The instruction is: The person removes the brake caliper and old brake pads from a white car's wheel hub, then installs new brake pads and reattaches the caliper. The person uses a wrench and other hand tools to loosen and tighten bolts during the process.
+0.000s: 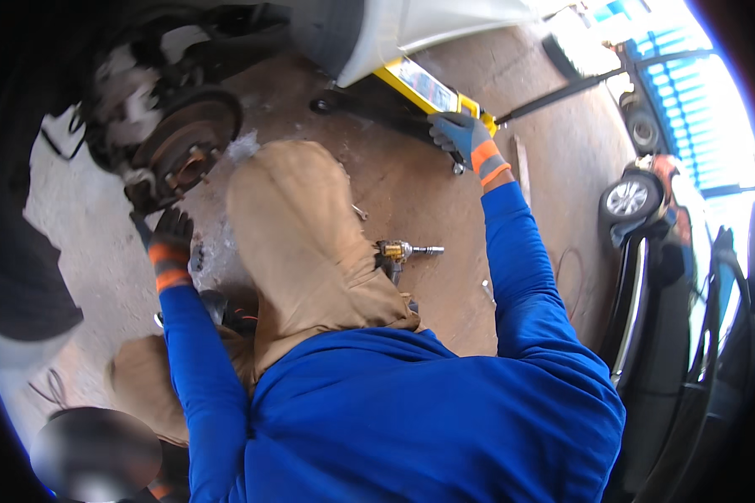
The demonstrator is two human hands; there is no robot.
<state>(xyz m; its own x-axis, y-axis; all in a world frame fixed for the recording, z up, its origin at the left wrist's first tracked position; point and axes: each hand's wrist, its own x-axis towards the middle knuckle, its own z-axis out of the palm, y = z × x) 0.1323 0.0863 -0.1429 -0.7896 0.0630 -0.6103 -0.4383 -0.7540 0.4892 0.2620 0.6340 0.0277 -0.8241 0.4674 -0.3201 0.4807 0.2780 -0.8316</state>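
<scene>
The likely heavy, rigid jack (419,85) is best held by its handle (562,95); right hand (464,137): grip unclear; left hand (170,234): released.

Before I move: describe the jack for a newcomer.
Find the white car panel at the top. A long jack juts from beneath its edge, the right hand at its end. Bright yellow sides set it apart from the smaller, brassy power tool.

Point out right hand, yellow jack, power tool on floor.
Right hand (465,137), head view: back of glove.
Yellow jack (426,87), head view: long labelled side.
Power tool (393,250), head view: yellowish body.
</scene>
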